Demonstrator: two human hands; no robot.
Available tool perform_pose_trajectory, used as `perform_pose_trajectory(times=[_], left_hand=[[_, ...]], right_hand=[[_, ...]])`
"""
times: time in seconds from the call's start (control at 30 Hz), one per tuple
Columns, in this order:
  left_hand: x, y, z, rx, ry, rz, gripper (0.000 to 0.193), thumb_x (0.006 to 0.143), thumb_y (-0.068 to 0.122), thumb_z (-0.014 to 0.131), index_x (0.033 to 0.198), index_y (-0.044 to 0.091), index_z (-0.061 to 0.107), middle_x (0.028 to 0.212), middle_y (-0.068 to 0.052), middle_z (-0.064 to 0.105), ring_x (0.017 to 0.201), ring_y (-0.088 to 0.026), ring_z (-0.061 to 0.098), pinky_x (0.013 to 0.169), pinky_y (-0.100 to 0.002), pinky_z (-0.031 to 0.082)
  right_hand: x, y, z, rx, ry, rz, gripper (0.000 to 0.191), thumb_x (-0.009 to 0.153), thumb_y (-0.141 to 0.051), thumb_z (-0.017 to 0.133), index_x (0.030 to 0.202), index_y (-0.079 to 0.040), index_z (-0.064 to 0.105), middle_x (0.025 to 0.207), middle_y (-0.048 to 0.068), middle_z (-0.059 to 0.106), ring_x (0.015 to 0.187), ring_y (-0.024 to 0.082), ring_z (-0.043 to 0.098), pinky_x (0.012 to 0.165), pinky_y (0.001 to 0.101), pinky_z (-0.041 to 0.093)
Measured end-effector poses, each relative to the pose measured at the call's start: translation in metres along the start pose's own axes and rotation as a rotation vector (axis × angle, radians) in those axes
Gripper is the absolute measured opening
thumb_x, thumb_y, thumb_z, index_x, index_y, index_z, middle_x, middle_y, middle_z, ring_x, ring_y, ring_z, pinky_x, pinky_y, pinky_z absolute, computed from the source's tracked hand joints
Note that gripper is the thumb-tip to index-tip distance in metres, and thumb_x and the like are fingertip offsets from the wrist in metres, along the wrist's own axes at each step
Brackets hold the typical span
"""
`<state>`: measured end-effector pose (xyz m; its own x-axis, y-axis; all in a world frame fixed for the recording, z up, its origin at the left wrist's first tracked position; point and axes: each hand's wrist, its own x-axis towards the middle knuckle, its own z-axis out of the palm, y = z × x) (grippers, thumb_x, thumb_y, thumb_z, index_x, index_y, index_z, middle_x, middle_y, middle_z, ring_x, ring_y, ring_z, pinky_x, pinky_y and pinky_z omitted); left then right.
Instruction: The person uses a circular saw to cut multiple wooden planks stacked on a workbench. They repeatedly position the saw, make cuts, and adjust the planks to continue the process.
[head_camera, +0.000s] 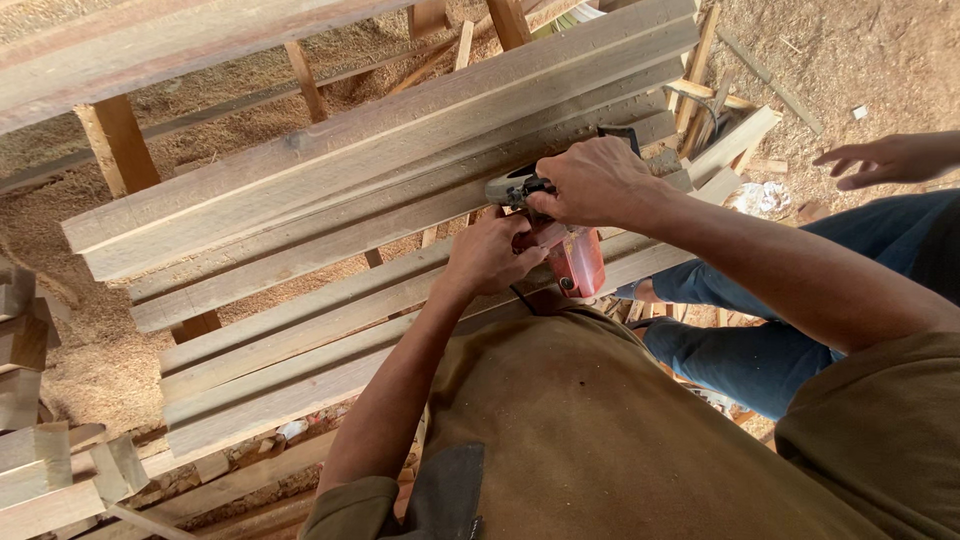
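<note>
**Spotter:** Head view has both your hands on the red power tool (572, 258), which sits on the stack of long planks (380, 190) just in front of your chest. Your right hand (592, 182) is wrapped over the grey top of the tool. Your left hand (490, 255) is closed around its red body lower down.

**Operator's mate:** Is your grip firm enough?

**Spotter:** You look firm, both hands clamped tight with no slack fingers showing. I can't tell where the cutting face meets the wood, because your hands cover it. Keep your wrists straight and let the tool's base lie flat on the plank, I'd say, so it does not rock.

**Operator's mate:** And what do you have around you?

**Spotter:** The planks rest loose on a rough timber frame (118, 140), tilted across your view, so lean your weight gently; a shifting board would likely spoil the line. Sawdust covers the floor (70, 310) beneath. Mind the black cord (522, 298) dropping near your shirt. Another person sits close on your right in blue jeans (760, 350), one hand (880, 158) spread open near the offcuts (735, 140). Keep the tool pointed away from that side.
</note>
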<state>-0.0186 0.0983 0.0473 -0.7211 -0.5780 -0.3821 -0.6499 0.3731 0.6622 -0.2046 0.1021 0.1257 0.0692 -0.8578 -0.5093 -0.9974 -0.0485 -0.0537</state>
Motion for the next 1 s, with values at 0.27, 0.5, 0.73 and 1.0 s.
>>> perform_pose_trajectory(times=[0.27,0.5,0.73,1.0], left_hand=[[-0.0008,-0.0010,-0.0001,-0.017,0.034,0.031,0.040,0.084,0.048,0.071,0.105,0.014,0.073,0.112,-0.015,0.062,0.098,-0.032,0.067,0.086,-0.047,0.054],[-0.0006,-0.0007,0.0014,-0.005,0.000,-0.010,0.043,0.085,0.049,0.071,0.109,0.013,0.073,0.109,-0.014,0.062,0.095,-0.030,0.067,0.083,-0.046,0.054],[0.0004,-0.0028,0.0038,-0.013,-0.012,-0.025,0.040,0.086,0.047,0.070,0.108,0.013,0.074,0.106,-0.013,0.065,0.094,-0.029,0.067,0.083,-0.047,0.054],[-0.0012,-0.0031,0.0028,-0.034,0.040,-0.002,0.041,0.085,0.047,0.071,0.108,0.013,0.075,0.107,-0.013,0.064,0.095,-0.030,0.067,0.083,-0.047,0.054]], right_hand=[[0.0008,0.0019,0.0026,0.002,0.035,-0.021,0.046,0.092,-0.055,0.063,0.088,-0.010,0.073,0.057,0.011,0.065,0.052,0.030,0.065,0.055,0.0451,0.052],[0.0013,0.0008,0.0048,-0.012,0.019,-0.008,0.046,0.093,-0.055,0.062,0.088,-0.010,0.072,0.055,0.009,0.064,0.050,0.027,0.064,0.052,0.0442,0.052],[0.0003,-0.0009,0.0043,-0.029,0.052,-0.028,0.044,0.094,-0.054,0.062,0.087,-0.012,0.072,0.057,0.009,0.065,0.054,0.027,0.065,0.055,0.0445,0.051],[-0.0014,-0.0037,-0.0007,-0.024,0.019,-0.011,0.043,0.094,-0.054,0.061,0.092,-0.012,0.071,0.061,0.011,0.067,0.058,0.030,0.068,0.057,0.0460,0.055]])
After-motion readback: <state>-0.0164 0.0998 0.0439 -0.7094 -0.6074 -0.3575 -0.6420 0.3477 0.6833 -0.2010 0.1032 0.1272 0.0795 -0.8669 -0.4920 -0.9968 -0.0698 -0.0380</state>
